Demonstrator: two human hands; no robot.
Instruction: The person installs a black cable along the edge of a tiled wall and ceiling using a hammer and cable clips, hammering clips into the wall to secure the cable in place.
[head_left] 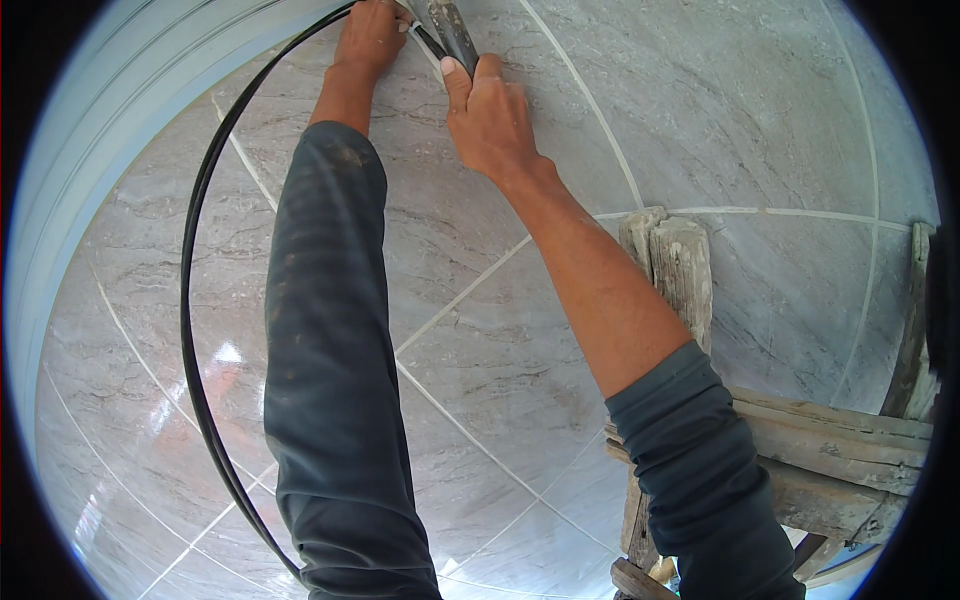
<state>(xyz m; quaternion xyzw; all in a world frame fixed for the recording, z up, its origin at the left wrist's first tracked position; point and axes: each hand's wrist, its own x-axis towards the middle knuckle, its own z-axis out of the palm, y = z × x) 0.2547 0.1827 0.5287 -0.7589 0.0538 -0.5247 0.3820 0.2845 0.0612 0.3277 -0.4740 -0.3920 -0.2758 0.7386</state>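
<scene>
My left hand [370, 38] is at the top edge, its fingers closed on a black cable [187, 270] that looks doubled. That cable bows out to the left and comes down beside my left sleeve. Close by on the right, my right hand [492, 115] is closed around a dark, stick-like piece [453, 35] speckled with pale grime; its upper end is cut off by the frame. Along its left side runs a thinner black piece [430, 42] with a pale tip, near my left fingertips. Whether the two pieces are joined I cannot tell.
Grey marbled tiles [480, 380] with pale joints fill most of the view. Pale ribbed panels [110, 130] curve along the upper left. At the right and lower right, a frame of rough, worn wooden beams [840, 440] stands beside my right forearm, with an upright post [685, 275].
</scene>
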